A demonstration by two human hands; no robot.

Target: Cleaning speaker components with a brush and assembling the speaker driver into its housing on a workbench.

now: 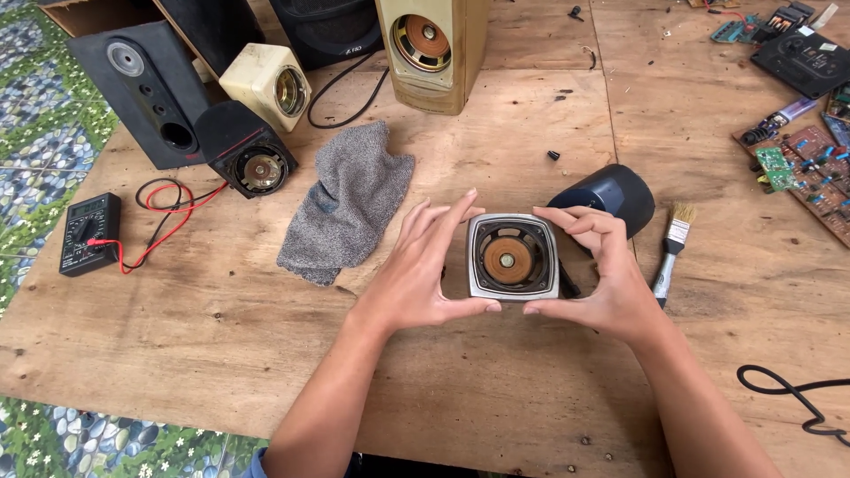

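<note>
Here, a wooden table point(496, 389) is carrying everything, and the square speaker point(513, 257) at its middle is serving as the landmark. Both hands are holding that speaker up between them, cone facing the camera. The left hand point(423, 270) is pressing its left edge: the fingers are spread and nearly straight, rising past the top left corner, while the thumb is hooking under the bottom edge. The right hand point(606, 274) is clamping the right edge, fingers curled over the top right corner, thumb meeting the bottom edge close to the left thumb. Neither hand is closing into a fist; each is lying open around the frame.

Far up and left of the speaker, a tall black box point(146, 88) is standing, with a beige cabinet point(434, 49) straight above. A grey cloth point(350, 208) is lying just left of it. A dark blue shell point(611, 196) is sitting just behind the right hand. Circuit boards point(810, 168) are lying well to the right. A multimeter point(88, 232) is resting far left, red and black leads trailing. A brush point(670, 252) is lying just right of the right hand. A black cable point(788, 394) is curling at lower right.
</note>
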